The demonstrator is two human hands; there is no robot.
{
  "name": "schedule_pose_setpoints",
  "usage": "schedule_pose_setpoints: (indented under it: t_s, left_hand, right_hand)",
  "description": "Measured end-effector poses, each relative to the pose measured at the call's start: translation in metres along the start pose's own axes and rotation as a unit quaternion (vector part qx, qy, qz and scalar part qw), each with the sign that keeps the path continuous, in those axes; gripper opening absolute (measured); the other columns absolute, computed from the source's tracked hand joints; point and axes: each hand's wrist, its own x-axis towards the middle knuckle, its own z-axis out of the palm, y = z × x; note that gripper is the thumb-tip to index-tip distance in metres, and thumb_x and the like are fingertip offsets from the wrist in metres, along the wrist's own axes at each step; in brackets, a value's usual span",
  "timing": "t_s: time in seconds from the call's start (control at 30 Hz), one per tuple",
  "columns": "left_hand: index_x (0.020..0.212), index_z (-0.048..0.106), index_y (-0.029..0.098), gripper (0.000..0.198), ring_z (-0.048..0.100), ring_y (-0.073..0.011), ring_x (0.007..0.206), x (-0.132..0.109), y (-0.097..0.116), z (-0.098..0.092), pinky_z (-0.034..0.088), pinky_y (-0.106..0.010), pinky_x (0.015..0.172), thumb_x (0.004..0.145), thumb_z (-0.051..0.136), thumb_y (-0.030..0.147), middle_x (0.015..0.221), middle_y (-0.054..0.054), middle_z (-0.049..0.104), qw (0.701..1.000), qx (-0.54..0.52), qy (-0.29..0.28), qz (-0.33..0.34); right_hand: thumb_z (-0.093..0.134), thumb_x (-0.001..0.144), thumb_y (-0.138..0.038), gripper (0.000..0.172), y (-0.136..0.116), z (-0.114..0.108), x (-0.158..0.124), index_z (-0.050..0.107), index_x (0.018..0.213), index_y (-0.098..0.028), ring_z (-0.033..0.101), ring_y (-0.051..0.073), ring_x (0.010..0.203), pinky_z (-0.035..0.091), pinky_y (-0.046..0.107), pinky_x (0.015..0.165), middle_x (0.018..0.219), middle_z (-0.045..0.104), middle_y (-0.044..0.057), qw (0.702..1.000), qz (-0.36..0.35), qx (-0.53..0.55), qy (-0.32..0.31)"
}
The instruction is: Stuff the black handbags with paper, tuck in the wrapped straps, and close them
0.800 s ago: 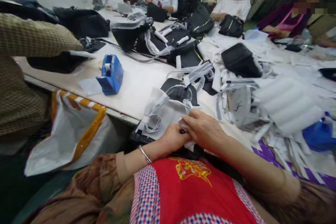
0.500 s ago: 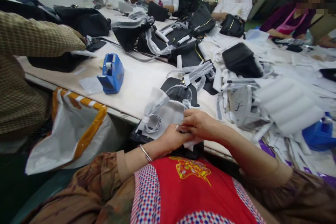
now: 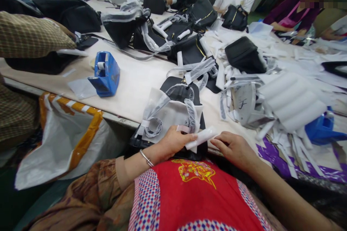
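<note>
My left hand [image 3: 173,143] rests at the near edge of the table, fingers closed on a white foam wrap strip [image 3: 202,137] that lies over a black bag [image 3: 173,115] half covered in white wrapping. My right hand [image 3: 235,148] sits just right of the strip's free end, fingers loosely curled, fingertips at or close to the strip. The bag's handles are bound in clear and white wrap. My red patterned front fills the bottom of the view.
A blue tape dispenser [image 3: 104,75] stands on the table to the left. White foam rolls [image 3: 291,101] and scraps lie to the right. More black bags [image 3: 244,56] crowd the far table, where other people sit. A checked sleeve [image 3: 32,36] reaches in at left; a white-and-orange sack [image 3: 67,133] hangs below.
My hands have parted: the right one slid off to the right, away from the left. The white strip has come out between them, held by the left hand.
</note>
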Motion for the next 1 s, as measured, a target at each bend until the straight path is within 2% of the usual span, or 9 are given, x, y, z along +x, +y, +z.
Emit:
schedule_pose_setpoints:
  t_s: [0.1,0.2,0.27,0.3,0.5,0.63,0.73,0.83,1.0]
  left_hand:
    - [0.072,0.068,0.012,0.023,0.056,-0.012,0.059,0.0,-0.001,0.001,0.042,-0.022,0.052,0.07,0.078,0.033,0.068,-0.002,0.066,1.0,0.008,-0.003,-0.003]
    - [0.076,0.069,0.012,0.026,0.057,-0.0128,0.061,-0.003,0.002,0.001,0.043,-0.023,0.054,0.073,0.076,0.037,0.069,-0.003,0.067,0.999,0.035,-0.005,0.005]
    - [0.076,0.069,0.012,0.027,0.057,-0.0135,0.062,-0.007,0.006,-0.001,0.043,-0.024,0.056,0.075,0.073,0.039,0.069,-0.003,0.066,0.997,0.076,-0.001,0.019]
    - [0.075,0.068,0.012,0.027,0.056,-0.0136,0.062,-0.009,0.009,-0.002,0.042,-0.024,0.056,0.077,0.072,0.039,0.068,-0.003,0.066,0.994,0.106,0.001,0.03]
    - [0.072,0.063,0.016,0.03,0.052,-0.0124,0.062,-0.016,0.018,-0.013,0.039,-0.024,0.059,0.092,0.05,0.033,0.064,0.001,0.06,0.953,0.267,-0.054,0.137]
    - [0.074,0.064,0.016,0.036,0.054,-0.0147,0.065,-0.013,0.017,-0.016,0.04,-0.026,0.064,0.097,0.039,0.03,0.067,-0.002,0.062,0.919,0.354,-0.053,0.167]
    - [0.072,0.064,0.017,0.036,0.055,-0.0167,0.066,-0.012,0.016,-0.016,0.04,-0.028,0.067,0.095,0.038,0.027,0.068,-0.004,0.063,0.898,0.398,-0.046,0.182]
    - [0.065,0.06,0.017,0.038,0.054,-0.015,0.062,-0.013,0.017,-0.015,0.038,-0.026,0.061,0.094,0.039,0.03,0.063,-0.002,0.061,0.931,0.334,-0.034,0.145]
    - [0.061,0.056,0.017,0.042,0.052,-0.0138,0.057,-0.015,0.015,-0.02,0.039,-0.024,0.055,0.091,0.041,0.042,0.058,0.0,0.057,0.984,0.17,-0.046,0.022]
  right_hand:
    - [0.056,0.087,-0.057,0.044,-0.013,0.021,0.003,0.07,0.079,-0.017,0.056,0.017,0.063,0.043,0.028,0.059,0.067,0.062,0.002,0.97,0.107,0.217,-0.02]
    - [0.069,0.074,-0.061,0.046,-0.025,0.039,0.009,0.064,0.078,-0.016,0.038,0.009,0.046,0.028,0.022,0.043,0.053,0.047,-0.004,0.887,0.18,0.425,0.006]
    - [0.077,0.067,-0.059,0.047,-0.03,0.046,0.013,0.061,0.077,-0.015,0.029,0.006,0.043,0.02,0.021,0.04,0.05,0.04,-0.008,0.849,0.2,0.488,0.024]
    - [0.078,0.066,-0.057,0.047,-0.032,0.048,0.015,0.061,0.077,-0.015,0.03,0.006,0.043,0.021,0.02,0.04,0.05,0.041,-0.008,0.846,0.198,0.493,0.032]
    - [0.074,0.072,-0.054,0.044,-0.038,0.044,0.018,0.07,0.084,-0.013,0.055,0.015,0.06,0.043,0.025,0.052,0.069,0.066,0.004,0.918,0.141,0.356,0.103]
    - [0.072,0.074,-0.051,0.038,-0.039,0.039,0.011,0.07,0.08,-0.014,0.06,0.018,0.061,0.048,0.029,0.055,0.07,0.07,0.006,0.939,0.098,0.303,0.131]
    - [0.072,0.076,-0.043,0.027,-0.042,0.031,0.008,0.069,0.073,-0.017,0.061,0.018,0.061,0.05,0.029,0.057,0.068,0.069,0.005,0.958,0.017,0.251,0.139]
    - [0.07,0.078,-0.036,0.019,-0.049,0.023,0.016,0.068,0.073,-0.018,0.061,0.018,0.062,0.05,0.03,0.059,0.068,0.068,0.003,0.97,-0.056,0.205,0.119]
    - [0.062,0.082,-0.031,0.015,-0.059,0.019,0.037,0.066,0.08,-0.017,0.057,0.016,0.058,0.045,0.027,0.055,0.069,0.067,0.002,0.976,-0.05,0.195,0.077]
